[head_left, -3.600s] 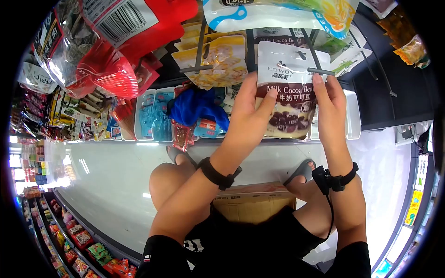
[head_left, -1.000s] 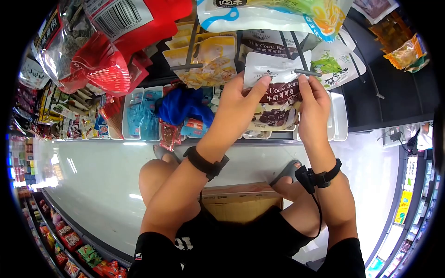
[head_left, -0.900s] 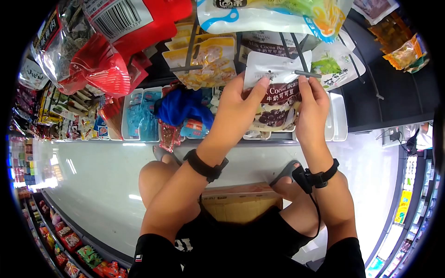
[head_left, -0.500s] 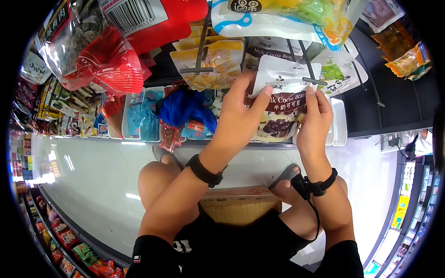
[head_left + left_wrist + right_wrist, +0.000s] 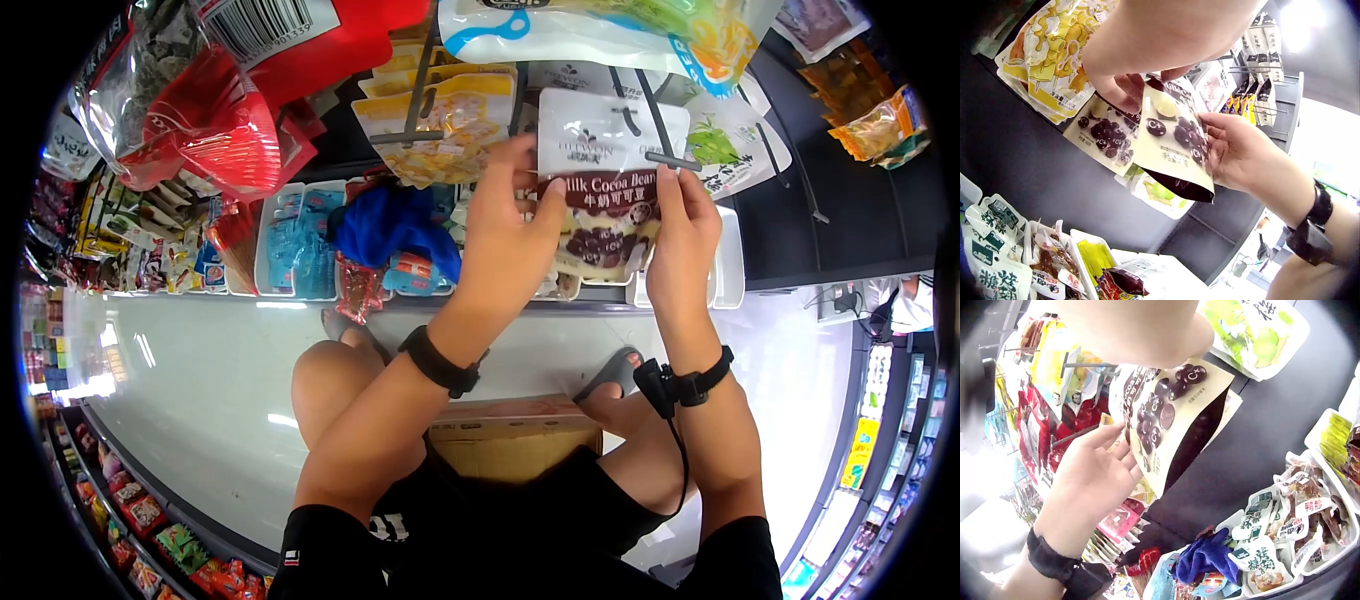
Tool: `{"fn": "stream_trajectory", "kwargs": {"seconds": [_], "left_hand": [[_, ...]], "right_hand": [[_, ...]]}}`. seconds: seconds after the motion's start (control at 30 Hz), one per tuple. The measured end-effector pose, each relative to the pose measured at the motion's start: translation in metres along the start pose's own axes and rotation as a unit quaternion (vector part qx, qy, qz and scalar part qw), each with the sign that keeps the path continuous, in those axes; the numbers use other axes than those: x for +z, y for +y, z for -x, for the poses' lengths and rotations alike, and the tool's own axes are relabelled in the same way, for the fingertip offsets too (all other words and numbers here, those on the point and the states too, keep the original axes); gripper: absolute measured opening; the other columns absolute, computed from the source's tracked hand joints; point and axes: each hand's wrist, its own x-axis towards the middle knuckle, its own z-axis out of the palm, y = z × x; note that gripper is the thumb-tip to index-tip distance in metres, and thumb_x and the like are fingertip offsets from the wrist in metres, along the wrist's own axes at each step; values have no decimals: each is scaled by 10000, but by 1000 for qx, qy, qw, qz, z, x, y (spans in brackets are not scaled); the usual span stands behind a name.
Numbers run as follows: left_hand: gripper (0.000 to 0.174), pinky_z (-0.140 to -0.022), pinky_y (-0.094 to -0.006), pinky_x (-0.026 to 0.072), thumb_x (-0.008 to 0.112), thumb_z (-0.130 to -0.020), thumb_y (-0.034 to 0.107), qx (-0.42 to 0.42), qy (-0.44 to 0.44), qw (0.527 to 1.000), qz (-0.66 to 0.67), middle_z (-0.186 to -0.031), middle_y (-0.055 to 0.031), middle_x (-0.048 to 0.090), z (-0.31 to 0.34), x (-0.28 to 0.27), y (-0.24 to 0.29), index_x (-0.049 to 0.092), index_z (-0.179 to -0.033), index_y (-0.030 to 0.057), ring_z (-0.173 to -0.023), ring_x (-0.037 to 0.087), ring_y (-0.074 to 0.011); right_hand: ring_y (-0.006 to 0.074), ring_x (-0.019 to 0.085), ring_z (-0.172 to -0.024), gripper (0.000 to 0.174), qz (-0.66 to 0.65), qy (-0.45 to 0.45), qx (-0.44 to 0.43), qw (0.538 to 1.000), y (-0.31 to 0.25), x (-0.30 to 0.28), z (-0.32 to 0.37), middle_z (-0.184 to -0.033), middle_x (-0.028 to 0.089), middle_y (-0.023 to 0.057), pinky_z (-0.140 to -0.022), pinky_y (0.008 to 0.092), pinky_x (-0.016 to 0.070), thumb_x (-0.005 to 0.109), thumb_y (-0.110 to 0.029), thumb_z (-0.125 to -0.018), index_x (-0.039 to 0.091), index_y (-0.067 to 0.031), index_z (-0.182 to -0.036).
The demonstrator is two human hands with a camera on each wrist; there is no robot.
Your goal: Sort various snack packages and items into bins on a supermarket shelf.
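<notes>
A white and brown Milk Cocoa Bean pouch (image 5: 603,190) stands upright at the shelf front, by the end of a metal display hook (image 5: 672,160). My right hand (image 5: 684,245) pinches its right edge, thumb in front and fingers behind. Along the opposite edge, my left hand (image 5: 510,235) has its fingers spread and loosened, the thumb tip close to the pouch. The right wrist view shows the left hand (image 5: 1094,465) with extended fingers by the pouch side. A matching pouch (image 5: 1105,134) hangs behind in the left wrist view.
Yellow snack pouches (image 5: 440,120) hang to the left, a green and white pouch (image 5: 720,150) to the right. Large red (image 5: 330,35) and white-blue (image 5: 590,30) bags overhang the front. Below stand white bins (image 5: 730,260) and a blue cloth (image 5: 395,228). A cardboard box (image 5: 515,440) sits on the floor.
My left hand has loosened from the pouch's left edge and its fingers have spread. The pouch has moved up a little, with the right hand still pinching its right edge.
</notes>
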Motion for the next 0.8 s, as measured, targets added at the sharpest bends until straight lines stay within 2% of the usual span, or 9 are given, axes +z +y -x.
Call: {"fn": "stream_trajectory", "kwargs": {"seconds": [0.17, 0.27, 0.33, 0.53, 0.6, 0.63, 0.7, 0.73, 0.8], "left_hand": [[595, -961, -363, 530, 591, -859, -59, 132, 32, 969, -207, -1362, -177, 564, 4, -10, -4, 464, -1436, 15, -1261, 572, -268], [514, -944, -357, 534, 584, -868, -58, 167, 14, 951, -259, -1341, -140, 570, 7, -15, -3, 558, -1369, 53, -1219, 580, -259], [458, -944, -354, 533, 589, -873, -54, 151, -5, 956, -252, -1321, -132, 582, 10, -20, -4, 597, -1319, 52, -1191, 592, -250], [312, -889, -318, 532, 610, -902, -27, 64, -24, 980, -189, -1174, -89, 656, 7, -26, 2, 669, -1199, 47, -1085, 638, -201], [299, -864, -303, 531, 611, -912, -19, 51, -28, 981, -183, -1125, -75, 674, 9, -29, 1, 669, -1197, 52, -1057, 647, -187], [286, -846, -298, 530, 611, -919, -12, 30, -27, 984, -172, -1096, -71, 681, 9, -28, 1, 672, -1191, 54, -1034, 649, -176], [274, -829, -293, 529, 610, -926, -4, 9, -26, 987, -160, -1066, -67, 688, 9, -26, 0, 675, -1185, 56, -1011, 652, -164], [259, -816, -290, 530, 609, -931, 1, -7, -42, 988, -151, -1046, -70, 691, 10, -26, -2, 677, -1175, 52, -980, 654, -159], [244, -803, -288, 531, 608, -936, 6, -24, -56, 988, -142, -1027, -74, 694, 11, -25, -1, 679, -1165, 48, -949, 656, -154]], "right_hand": [[49, 521, -768, 326, 5, -3, -15, 1000, 10, 15, -33, -863, 654, 11, -689, 214, 426, 637, -270, -1022, 682, 46, -1089], [78, 571, -874, 315, -3, -65, -6, 998, 19, 14, -51, -965, 632, 19, -800, 234, 461, 626, -281, -1027, 650, -6, -1180], [91, 555, -939, 357, 15, -23, -18, 999, 40, 15, -55, -1045, 635, 40, -826, 238, 430, 632, -300, -1020, 627, -7, -1222], [173, 606, -990, 475, 141, -22, 71, 987, 112, -41, -36, -1018, 666, 94, -894, 312, 469, 666, -253, -969, 547, 29, -1331], [271, 606, -1133, 662, 256, -33, 208, 943, 157, -84, -44, -1143, 636, 166, -966, 373, 481, 734, -276, -887, 468, -32, -1442], [271, 606, -1133, 662, 256, -34, 208, 944, 173, -99, -42, -1143, 636, 166, -966, 373, 481, 734, -276, -887, 468, -32, -1442], [408, 521, -1301, 857, 634, -81, 104, 762, 197, -124, -28, -1399, 505, 265, -1058, 451, 454, 778, -333, -825, 362, -117, -1543], [408, 521, -1301, 857, 634, -82, 103, 762, 204, -131, -23, -1399, 505, 265, -1058, 451, 454, 778, -333, -825, 362, -117, -1543], [500, 399, -1397, 961, 695, -120, 97, 702, 210, -138, -11, -1574, 304, 300, -1111, 538, 408, 779, -403, -818, 259, -201, -1600]]}}
